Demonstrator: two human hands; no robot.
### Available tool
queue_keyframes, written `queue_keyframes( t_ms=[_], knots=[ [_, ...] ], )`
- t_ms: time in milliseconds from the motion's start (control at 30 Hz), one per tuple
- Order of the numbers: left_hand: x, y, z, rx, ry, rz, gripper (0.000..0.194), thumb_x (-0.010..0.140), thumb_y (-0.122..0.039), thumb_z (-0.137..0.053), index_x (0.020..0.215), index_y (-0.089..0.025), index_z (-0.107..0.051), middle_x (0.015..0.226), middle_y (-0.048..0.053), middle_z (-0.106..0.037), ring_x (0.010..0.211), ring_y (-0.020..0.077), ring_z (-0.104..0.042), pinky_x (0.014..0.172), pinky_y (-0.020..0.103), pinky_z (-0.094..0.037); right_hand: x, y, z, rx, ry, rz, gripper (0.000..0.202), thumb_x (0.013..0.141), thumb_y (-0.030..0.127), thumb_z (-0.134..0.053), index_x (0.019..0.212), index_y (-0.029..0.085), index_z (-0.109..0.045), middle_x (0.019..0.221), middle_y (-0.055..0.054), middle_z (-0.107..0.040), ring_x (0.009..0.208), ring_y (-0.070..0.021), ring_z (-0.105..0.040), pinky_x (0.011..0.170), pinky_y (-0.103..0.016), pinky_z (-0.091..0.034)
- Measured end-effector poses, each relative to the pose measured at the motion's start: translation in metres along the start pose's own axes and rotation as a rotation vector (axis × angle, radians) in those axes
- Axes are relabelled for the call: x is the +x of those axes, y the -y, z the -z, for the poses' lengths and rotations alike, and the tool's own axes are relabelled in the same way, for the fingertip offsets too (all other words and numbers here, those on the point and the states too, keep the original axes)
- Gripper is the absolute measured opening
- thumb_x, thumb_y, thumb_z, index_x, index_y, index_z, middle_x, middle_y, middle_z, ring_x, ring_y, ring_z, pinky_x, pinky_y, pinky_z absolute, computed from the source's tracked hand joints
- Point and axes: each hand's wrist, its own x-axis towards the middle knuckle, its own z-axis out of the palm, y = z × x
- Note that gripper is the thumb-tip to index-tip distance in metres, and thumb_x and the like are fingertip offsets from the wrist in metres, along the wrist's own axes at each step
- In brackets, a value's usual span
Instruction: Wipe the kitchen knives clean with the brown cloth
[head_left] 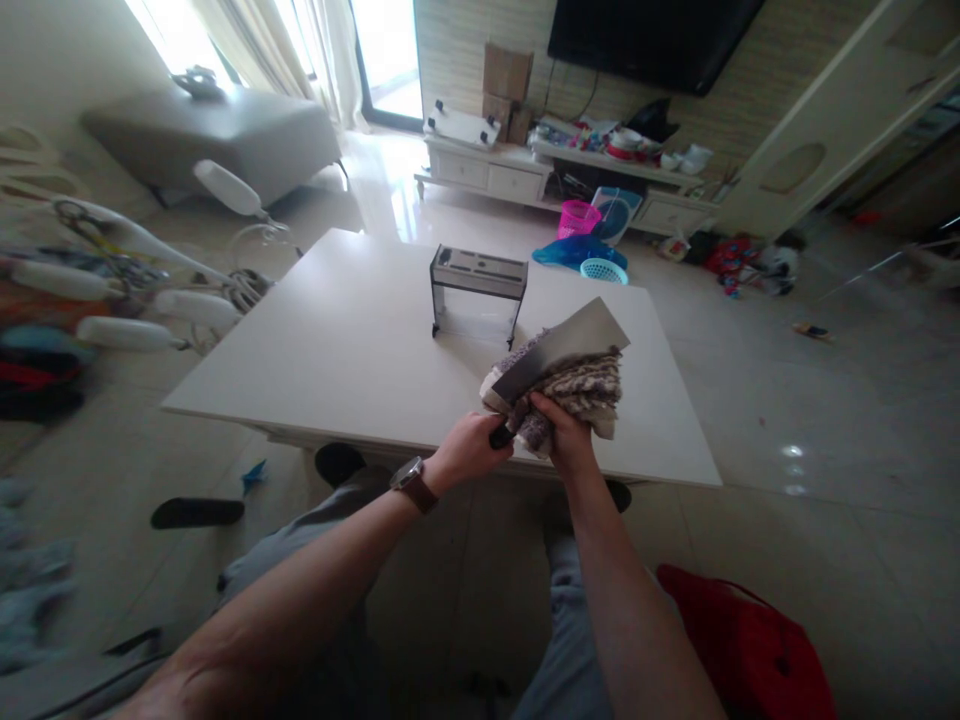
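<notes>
At the near edge of the white table [337,340], toward its five o'clock, a broad-bladed cleaver [585,335] is held slantwise, tip toward one or two o'clock, its grey face tilted upward. Whether that face bears a maker's mark cannot be told; it looks plain where the light catches it. The left hand [471,448] is curled closed round the dark handle. To its three o'clock, the right hand [570,440] grips a bunched, shaggy grey-brown and white cloth [589,385], thumb on top, the other fingers mostly hidden. The cloth lies against the blade and shows on both sides of it.

From the cloth, a slotted rack [480,272] stands on the tabletop at eleven o'clock, grey on top with dark ends; no lettering can be made out. At eight o'clock, a watch [412,484] with a brown strap circles the left wrist, its dial too small to read.

Farther off, around twelve to one o'clock, are a pink basket [578,219], a pale-blue basket [604,270] and a blue-and-white box [618,214], its print unreadable. A red bag [742,640] sits at five o'clock.
</notes>
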Motion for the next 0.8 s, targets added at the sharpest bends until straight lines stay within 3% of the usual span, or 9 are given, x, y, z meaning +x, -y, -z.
queue_keyframes(
  t_ms=[133,333,500,800],
  knots=[
    [0.002,0.001,-0.01,-0.12,-0.055,-0.031,0.007,0.073,-0.02,-0.07,0.075,-0.014,-0.071,0.077,0.008,-0.072,0.066,0.0161,-0.059,0.062,0.026,-0.04,0.003,-0.01,-0.001,-0.088,0.025,-0.017,0.039,0.055,0.033,-0.097,0.087,0.02,-0.079,0.098,-0.001,-0.081,0.101,-0.0244,-0.075,0.094,-0.036,-0.062],
    [0.005,0.003,-0.017,-0.163,-0.068,-0.039,0.006,0.072,-0.019,-0.069,0.072,-0.014,-0.068,0.074,0.007,-0.07,0.064,0.0144,-0.055,0.06,0.026,-0.038,0.006,-0.01,-0.004,-0.063,-0.047,-0.043,0.041,0.052,0.033,-0.096,0.086,0.018,-0.08,0.098,-0.003,-0.081,0.097,-0.0251,-0.076,0.089,-0.035,-0.062],
    [0.006,0.003,-0.02,-0.184,-0.058,-0.052,0.005,0.073,-0.018,-0.067,0.07,-0.014,-0.066,0.071,0.005,-0.068,0.063,0.0135,-0.054,0.06,0.025,-0.036,0.007,-0.009,-0.003,-0.104,-0.044,-0.022,0.036,0.054,0.033,-0.095,0.082,0.017,-0.079,0.088,-0.002,-0.08,0.094,-0.025,-0.075,0.086,-0.034,-0.061],
    [0.006,-0.004,-0.018,-0.22,-0.041,-0.033,0.007,0.078,-0.018,-0.064,0.074,-0.013,-0.067,0.069,0.003,-0.067,0.061,0.0127,-0.054,0.058,0.024,-0.034,0.001,-0.004,-0.011,0.016,-0.104,-0.002,0.037,0.055,0.03,-0.092,0.086,0.017,-0.077,0.091,-0.001,-0.079,0.09,-0.0229,-0.075,0.081,-0.033,-0.063]
  ],
)
